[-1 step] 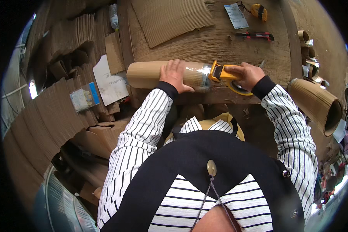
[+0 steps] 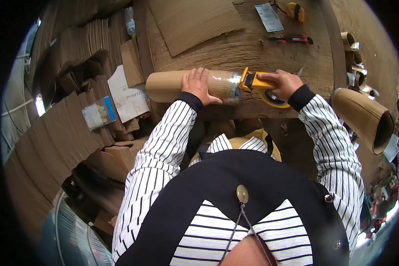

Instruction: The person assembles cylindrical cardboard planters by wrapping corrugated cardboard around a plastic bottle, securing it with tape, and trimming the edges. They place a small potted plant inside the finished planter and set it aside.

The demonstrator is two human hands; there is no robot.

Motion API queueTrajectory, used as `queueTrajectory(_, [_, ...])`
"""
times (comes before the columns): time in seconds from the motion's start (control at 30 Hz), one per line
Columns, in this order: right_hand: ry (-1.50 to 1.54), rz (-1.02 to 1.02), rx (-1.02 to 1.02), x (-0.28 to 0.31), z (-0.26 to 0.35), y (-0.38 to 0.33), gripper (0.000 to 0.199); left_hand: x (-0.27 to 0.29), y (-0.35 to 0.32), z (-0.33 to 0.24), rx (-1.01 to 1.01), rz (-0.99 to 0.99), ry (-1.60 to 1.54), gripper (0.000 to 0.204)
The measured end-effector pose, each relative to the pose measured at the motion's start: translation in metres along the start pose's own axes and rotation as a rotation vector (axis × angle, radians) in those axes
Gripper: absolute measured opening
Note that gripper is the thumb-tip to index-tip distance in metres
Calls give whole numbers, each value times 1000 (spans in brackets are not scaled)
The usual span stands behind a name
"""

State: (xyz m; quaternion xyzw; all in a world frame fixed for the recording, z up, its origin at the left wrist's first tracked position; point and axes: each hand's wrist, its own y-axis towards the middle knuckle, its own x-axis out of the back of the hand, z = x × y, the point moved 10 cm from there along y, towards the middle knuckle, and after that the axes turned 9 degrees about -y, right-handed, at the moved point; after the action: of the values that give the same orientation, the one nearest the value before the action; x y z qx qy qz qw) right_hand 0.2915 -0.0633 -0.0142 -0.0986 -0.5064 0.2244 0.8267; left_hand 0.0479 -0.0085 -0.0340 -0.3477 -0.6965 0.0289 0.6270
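Observation:
A corrugated cardboard tube lies crosswise on the wooden table in front of me. My left hand is laid over its middle, fingers curved across the top and thumb toward the near side, gripping it. Clear tape shines around the tube's right end. In my right hand is a yellow tape dispenser with a tape roll in it. The dispenser's head touches or nearly touches the taped end; I cannot tell which.
A flat corrugated sheet, a red and black utility knife, a paper slip and a yellow tape measure lie on the table's far part. Another cardboard tube leans at the right edge. Stacked cardboard fills the left side.
Hardly anything differs. The tape dispenser's head has tilted and risen slightly at the tube's right end; my left hand stays on the tube.

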Motion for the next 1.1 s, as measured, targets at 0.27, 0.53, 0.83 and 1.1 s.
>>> queueTrajectory(0.27, [857,82,-173,-76,-68,40,58,10,57,-90,-492,-18,-74,103])
queueTrajectory(0.53, [1503,-63,-285,-173,-34,-71,63,3,100,-68,-295,193,-118,104])
queueTrajectory(0.83, [1033,210,-55,-179,44,-66,64,0,109,-70,-305,237,-183,101])
queueTrajectory(1.1, [448,332,217,-158,201,34,57,13,158,-42,-284,220,-496,88])
